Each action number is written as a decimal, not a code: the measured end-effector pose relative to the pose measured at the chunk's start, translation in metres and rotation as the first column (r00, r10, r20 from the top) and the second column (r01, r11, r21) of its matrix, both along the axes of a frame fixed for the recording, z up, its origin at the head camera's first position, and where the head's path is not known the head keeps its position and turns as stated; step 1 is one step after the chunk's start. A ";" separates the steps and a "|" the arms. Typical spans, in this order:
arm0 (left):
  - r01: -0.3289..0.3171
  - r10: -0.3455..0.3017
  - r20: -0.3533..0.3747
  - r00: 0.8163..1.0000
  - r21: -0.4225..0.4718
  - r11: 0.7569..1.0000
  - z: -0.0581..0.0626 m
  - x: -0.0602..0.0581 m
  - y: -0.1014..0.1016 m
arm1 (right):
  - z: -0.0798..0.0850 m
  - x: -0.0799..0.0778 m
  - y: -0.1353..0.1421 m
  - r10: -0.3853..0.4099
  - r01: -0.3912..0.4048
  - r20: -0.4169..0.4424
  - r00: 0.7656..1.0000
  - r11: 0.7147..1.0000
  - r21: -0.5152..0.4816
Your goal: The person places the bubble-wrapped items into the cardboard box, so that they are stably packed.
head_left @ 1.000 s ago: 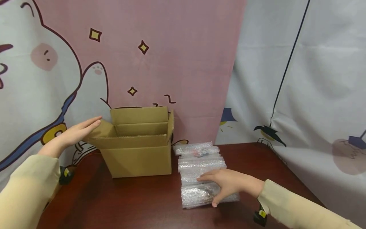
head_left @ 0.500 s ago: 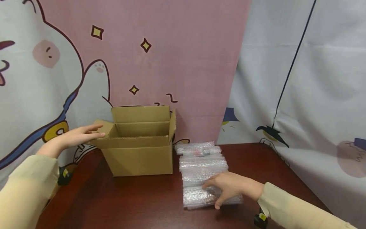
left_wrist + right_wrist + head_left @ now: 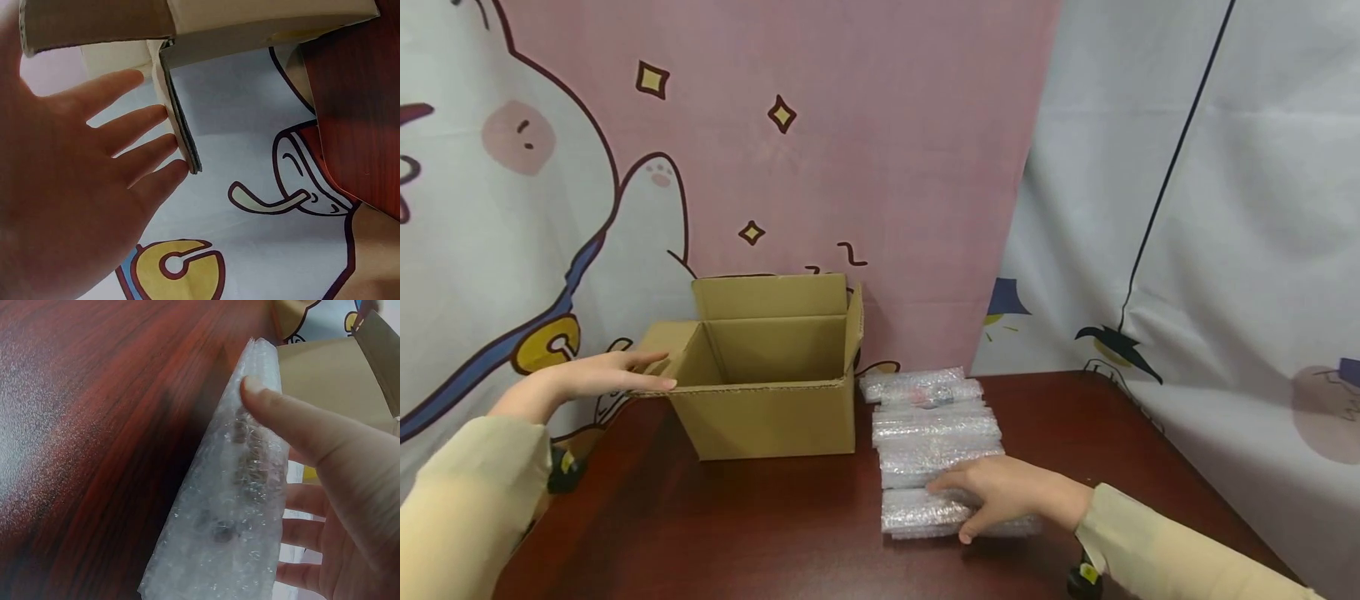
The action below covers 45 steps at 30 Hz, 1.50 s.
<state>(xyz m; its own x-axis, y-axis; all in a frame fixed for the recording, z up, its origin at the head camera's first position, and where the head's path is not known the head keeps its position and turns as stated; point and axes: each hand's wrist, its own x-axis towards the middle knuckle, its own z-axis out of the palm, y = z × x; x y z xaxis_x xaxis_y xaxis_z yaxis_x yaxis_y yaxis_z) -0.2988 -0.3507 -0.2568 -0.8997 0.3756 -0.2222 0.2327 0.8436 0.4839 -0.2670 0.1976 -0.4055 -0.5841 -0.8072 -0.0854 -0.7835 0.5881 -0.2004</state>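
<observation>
An open cardboard box (image 3: 775, 425) stands at the left of the head view. My left hand (image 3: 587, 380) is at its front left corner, fingers extended. In the left wrist view the fingertips (image 3: 175, 172) meet the edge of a cardboard flap (image 3: 180, 128). On the right, my right hand (image 3: 1000, 493) holds the nearest bubble-wrapped package (image 3: 910, 510) in a row of such packages. The right wrist view has the thumb along one side of that package (image 3: 219, 487) and the other fingers on its far side. Dark shapes show faintly through the wrap.
Several more bubble-wrapped packages (image 3: 936, 429) lie in a row behind the held one, right of the box. All stand on a dark red wooden table (image 3: 760, 525). A printed curtain (image 3: 910, 167) hangs right behind the table and along its right side.
The box's front flap has dropped from upright, and its left flap lies further out. My left hand has lowered slightly with the flaps. My right hand has settled lower onto the nearest package.
</observation>
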 end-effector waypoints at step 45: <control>-0.003 -0.005 -0.164 0.986 -0.048 0.999 -0.026 0.004 0.003 | 0.081 -0.012 0.010 -0.023 0.029 0.072 0.997 0.996 -0.084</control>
<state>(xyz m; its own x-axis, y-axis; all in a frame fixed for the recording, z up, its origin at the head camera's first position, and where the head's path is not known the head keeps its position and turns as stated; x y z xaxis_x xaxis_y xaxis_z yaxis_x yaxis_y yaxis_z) -0.2951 -0.3481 -0.2831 -0.9250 0.3693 -0.0896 0.3066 0.8646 0.3981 -0.2792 0.2075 -0.3247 -0.5998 -0.7980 -0.0591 -0.7503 0.5865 -0.3049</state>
